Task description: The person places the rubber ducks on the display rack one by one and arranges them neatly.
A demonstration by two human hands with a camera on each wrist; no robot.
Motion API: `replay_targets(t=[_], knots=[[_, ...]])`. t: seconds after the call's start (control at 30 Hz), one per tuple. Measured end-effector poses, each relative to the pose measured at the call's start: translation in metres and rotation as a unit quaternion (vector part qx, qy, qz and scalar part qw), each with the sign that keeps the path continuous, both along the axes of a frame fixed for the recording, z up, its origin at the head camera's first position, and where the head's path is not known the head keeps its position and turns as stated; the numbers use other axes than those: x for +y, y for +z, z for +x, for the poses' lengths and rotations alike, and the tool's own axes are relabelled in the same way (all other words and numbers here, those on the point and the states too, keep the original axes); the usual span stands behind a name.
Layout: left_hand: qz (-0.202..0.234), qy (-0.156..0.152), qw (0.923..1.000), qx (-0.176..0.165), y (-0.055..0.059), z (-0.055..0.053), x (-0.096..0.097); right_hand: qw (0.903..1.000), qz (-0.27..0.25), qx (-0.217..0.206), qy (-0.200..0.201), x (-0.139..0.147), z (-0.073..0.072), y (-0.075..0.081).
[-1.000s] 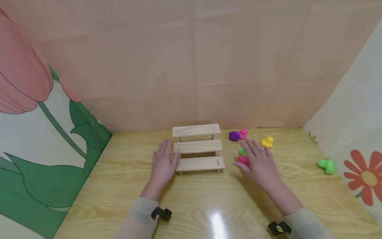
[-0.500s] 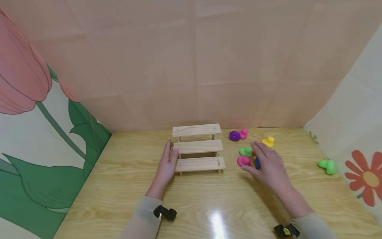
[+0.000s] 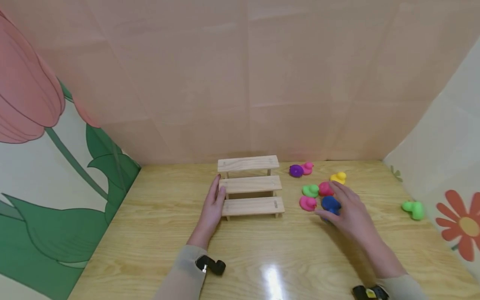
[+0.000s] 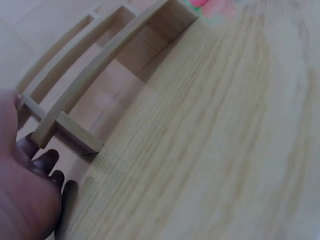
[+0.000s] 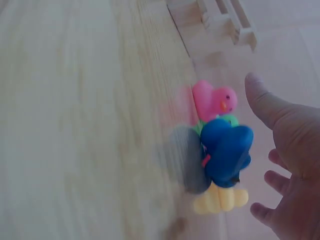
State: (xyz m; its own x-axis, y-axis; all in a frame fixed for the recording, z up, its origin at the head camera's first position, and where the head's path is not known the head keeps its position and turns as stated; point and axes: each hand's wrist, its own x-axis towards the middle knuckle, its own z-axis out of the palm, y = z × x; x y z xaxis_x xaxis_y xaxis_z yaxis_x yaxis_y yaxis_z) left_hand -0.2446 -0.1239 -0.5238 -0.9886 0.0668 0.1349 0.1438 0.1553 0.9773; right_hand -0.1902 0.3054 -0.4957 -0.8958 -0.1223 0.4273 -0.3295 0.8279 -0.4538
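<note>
A three-step wooden stand point(image 3: 252, 183) sits in the middle of the table. My left hand point(image 3: 211, 210) holds its left end; in the left wrist view the fingertips point(image 4: 46, 161) curl at the plank's end. Over on the right, my right hand point(image 3: 354, 216) hovers with thumb and fingers spread about a blue rubber duck point(image 3: 331, 203). The right wrist view shows a gap between the thumb and that blue duck point(image 5: 226, 152). Close by are a pink duck point(image 3: 308, 203), a green duck point(image 3: 310, 191) and a reddish-pink one point(image 3: 325, 188).
Behind the right hand is a yellow duck point(image 3: 338, 178). A purple duck point(image 3: 296, 171) and another pink duck point(image 3: 307, 168) lie near the back wall. Another green duck point(image 3: 413, 209) lies far right. Printed cloth walls point(image 3: 240, 83) bound the wooden table point(image 3: 157, 233).
My right hand has shifted right and slightly toward me, uncovering the blue and reddish-pink ducks. The left hand's fingers have drawn in against the stand's end.
</note>
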Motion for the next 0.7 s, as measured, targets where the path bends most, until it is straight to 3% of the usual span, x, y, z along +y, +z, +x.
replay_targets(t=[0.13, 0.33, 0.57, 0.7], knots=[[0.002, -0.006, 1.0000, 0.004, -0.002, -0.002, 0.000, 0.9992, -0.029, -0.026, -0.003, 0.010, 0.002, -0.001], [-0.009, 0.001, 0.9999, -0.010, -0.005, -0.001, -0.002, 0.9967, -0.072, -0.032, 0.016, 0.020, 0.006, -0.004], [-0.018, 0.001, 0.9997, -0.017, -0.007, 0.000, -0.003, 0.9840, -0.116, -0.134, -0.018, 0.029, 0.016, -0.011], [-0.019, 0.000, 0.9997, -0.013, -0.006, 0.000, -0.003, 0.9834, -0.117, -0.137, -0.024, 0.034, 0.020, -0.016]])
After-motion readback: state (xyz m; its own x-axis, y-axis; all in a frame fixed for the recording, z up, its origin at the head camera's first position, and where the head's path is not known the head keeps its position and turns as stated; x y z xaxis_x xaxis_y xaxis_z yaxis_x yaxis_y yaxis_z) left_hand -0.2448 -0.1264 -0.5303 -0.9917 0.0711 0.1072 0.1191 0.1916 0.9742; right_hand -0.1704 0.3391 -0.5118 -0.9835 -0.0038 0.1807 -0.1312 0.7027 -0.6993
